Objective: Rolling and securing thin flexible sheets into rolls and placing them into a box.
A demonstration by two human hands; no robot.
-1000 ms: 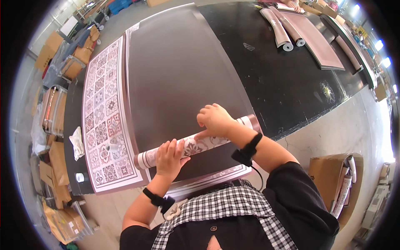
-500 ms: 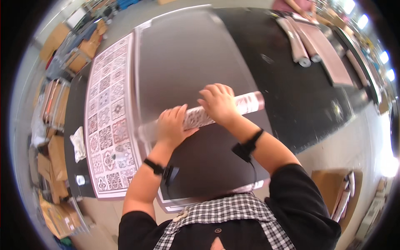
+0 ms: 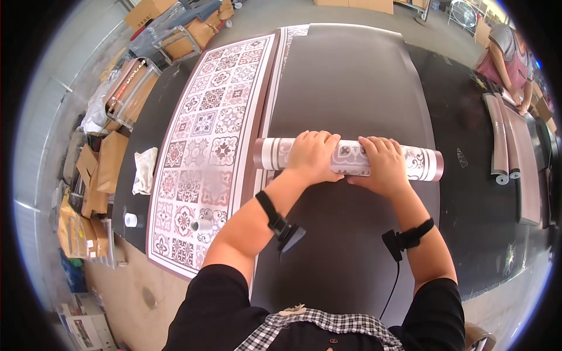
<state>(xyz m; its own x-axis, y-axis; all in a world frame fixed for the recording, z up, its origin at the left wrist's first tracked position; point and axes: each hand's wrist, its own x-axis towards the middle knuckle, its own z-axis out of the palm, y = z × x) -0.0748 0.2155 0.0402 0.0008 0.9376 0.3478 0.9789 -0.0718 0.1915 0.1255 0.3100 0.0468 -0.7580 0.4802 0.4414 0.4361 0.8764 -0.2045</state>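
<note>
A partly rolled floor mat (image 3: 351, 157) lies crosswise before me, its printed tile pattern outward and its ends brown-edged. My left hand (image 3: 316, 157) curls over the roll left of its middle. Close beside it, my right hand (image 3: 381, 164) grips the roll right of the middle, thumbs almost meeting. Beyond the roll stretches a plain dark grey sheet (image 3: 351, 82), and a similar dark surface (image 3: 339, 245) lies between the roll and my body. To the left, a flat mat (image 3: 202, 128) shows its tile pattern face up.
A white cloth (image 3: 144, 169), a small white roll (image 3: 130, 220) and a whitish cylinder (image 3: 201, 226) lie at left. Rolled mats (image 3: 499, 140) rest on the black table (image 3: 468, 234) at right, near another person (image 3: 506, 58). Cardboard boxes (image 3: 111, 161) stand beyond the left edge.
The view has swung, shifting the scene rightward. The roll, slanted before, now lies nearly level across. My hands have come closer together, the right one no longer raised beyond the left.
</note>
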